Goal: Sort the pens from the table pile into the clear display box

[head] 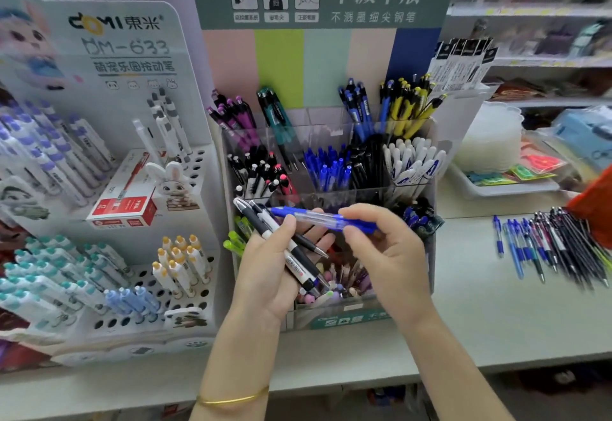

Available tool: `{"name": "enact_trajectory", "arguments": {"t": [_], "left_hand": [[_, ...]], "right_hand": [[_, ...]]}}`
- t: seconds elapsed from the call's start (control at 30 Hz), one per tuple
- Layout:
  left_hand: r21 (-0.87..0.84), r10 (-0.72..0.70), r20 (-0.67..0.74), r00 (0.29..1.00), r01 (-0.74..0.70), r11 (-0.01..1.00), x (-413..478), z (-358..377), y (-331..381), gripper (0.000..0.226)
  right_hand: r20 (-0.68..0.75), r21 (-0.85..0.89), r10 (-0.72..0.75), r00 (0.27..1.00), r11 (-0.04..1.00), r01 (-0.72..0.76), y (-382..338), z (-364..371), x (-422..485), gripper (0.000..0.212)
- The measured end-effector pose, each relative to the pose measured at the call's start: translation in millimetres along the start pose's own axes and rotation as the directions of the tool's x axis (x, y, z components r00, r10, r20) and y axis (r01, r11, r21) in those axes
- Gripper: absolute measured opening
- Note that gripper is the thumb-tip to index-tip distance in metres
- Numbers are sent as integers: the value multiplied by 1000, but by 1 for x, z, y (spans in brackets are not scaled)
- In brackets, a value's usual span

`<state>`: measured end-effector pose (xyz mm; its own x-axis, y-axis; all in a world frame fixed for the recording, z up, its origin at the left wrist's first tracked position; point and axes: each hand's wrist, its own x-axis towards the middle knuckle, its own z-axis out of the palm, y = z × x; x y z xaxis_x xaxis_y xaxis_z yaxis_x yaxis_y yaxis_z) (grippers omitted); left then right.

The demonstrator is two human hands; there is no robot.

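My left hand (pixel 271 265) holds a small bunch of black and white pens (pixel 291 251) across its palm, thumb laid over them. My right hand (pixel 381 251) pinches the grip end of a blue clear-barrelled pen (pixel 318 216), which lies level above the bunch, its other end by my left thumb. Both hands hover in front of the clear display box (pixel 427 188), whose tiered compartments hold purple, teal, blue, yellow, black and white pens. The pile of loose pens (pixel 549 248) lies on the table at the right.
A white pen stand (pixel 198 168) with several blue, teal and yellow pens and a red box (pixel 124 208) stands at the left. A white tray (pixel 506 188) with packets sits behind the pile. Something orange-red (pixel 596 202) hangs at the right edge. Shelves fill the back right.
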<state>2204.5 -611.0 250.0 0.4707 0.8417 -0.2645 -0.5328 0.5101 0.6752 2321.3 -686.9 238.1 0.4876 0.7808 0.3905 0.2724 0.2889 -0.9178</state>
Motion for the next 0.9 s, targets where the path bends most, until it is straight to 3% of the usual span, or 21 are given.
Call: {"name": "enact_trajectory", "arguments": {"t": [0.1,0.27,0.37,0.47,0.6,0.73,0.9], "left_hand": [[12,32,-49,998,-31,999,0,1,-3,11],[40,-16,-45,999,18,999,-1,9,-9,15],[93,-47,-41,998,51,994,-1,11,-14,22],[121,-59,-47,997,64,991,0,11,-17,12],[169,-23,-85,996,37,985,5,2,-16,12],[210,-37,-48,998,46,977,7,-3,-15,17],[216,-72,11,997,68,974,5,-3,-12,19]], "right_hand": [[-31,-45,-4,1000,999,3,-5,-13,3,23],[-77,329,157,985,936,-124,-5,-14,0,17],[-142,371,204,969,918,-139,-2,-6,-2,16],[-202,275,196,960,952,-136,-6,1,3,10],[-302,34,71,951,997,-63,-13,-7,36,13],[-234,-264,-67,970,965,3,-10,-7,68,19],[-215,-373,-136,967,927,48,-7,3,87,10]]}}
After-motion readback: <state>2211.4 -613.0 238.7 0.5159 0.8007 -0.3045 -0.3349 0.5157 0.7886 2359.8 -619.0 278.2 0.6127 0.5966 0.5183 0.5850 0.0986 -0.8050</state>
